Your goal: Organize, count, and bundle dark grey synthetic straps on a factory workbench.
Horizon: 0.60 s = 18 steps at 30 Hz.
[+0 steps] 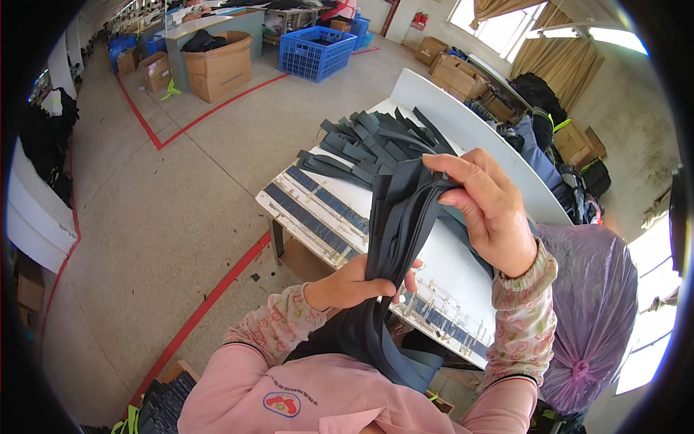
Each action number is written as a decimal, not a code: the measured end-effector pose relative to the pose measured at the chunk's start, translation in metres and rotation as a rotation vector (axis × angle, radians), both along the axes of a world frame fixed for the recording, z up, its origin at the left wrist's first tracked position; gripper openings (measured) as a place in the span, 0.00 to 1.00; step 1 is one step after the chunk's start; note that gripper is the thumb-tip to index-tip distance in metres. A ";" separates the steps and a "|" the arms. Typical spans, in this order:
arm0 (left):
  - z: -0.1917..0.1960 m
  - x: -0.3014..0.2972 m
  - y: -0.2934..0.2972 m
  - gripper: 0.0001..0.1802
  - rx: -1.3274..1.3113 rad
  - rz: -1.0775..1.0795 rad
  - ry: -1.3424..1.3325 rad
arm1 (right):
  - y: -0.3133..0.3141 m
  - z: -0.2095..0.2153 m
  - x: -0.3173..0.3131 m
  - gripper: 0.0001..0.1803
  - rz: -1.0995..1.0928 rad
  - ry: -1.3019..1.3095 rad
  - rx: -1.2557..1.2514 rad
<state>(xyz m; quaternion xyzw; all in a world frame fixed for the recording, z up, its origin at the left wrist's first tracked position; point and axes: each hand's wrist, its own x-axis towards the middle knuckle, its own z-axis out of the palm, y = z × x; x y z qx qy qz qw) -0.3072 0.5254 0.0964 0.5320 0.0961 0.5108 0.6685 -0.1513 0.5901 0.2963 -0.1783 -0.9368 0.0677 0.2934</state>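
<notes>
A thick bundle of dark grey fabric strips [397, 224] stands upright between my hands, its lower lengths curving down over my lap. My left hand [354, 282] wraps round the bundle's middle, thumb across the front. Up at the top end, my right hand [488, 206] pinches strip ends between thumb and fingers. Behind the bundle, a heap of similar dark strips [369, 145] lies on the white worktable [448, 267], ends fanned toward the left. Some strips also run behind my right hand.
A white upright panel [491, 137] borders the table's far right side. At my right bulges a tied purple plastic bag [585, 311]. Across the floor are a cardboard box [219, 69] and a blue plastic crate [316, 54]. Boxes and dark bags [542, 130] line the right wall.
</notes>
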 end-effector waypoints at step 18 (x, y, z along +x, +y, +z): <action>0.003 0.007 0.003 0.41 0.015 0.015 -0.172 | -0.006 -0.026 -0.009 0.18 0.085 -0.080 -0.157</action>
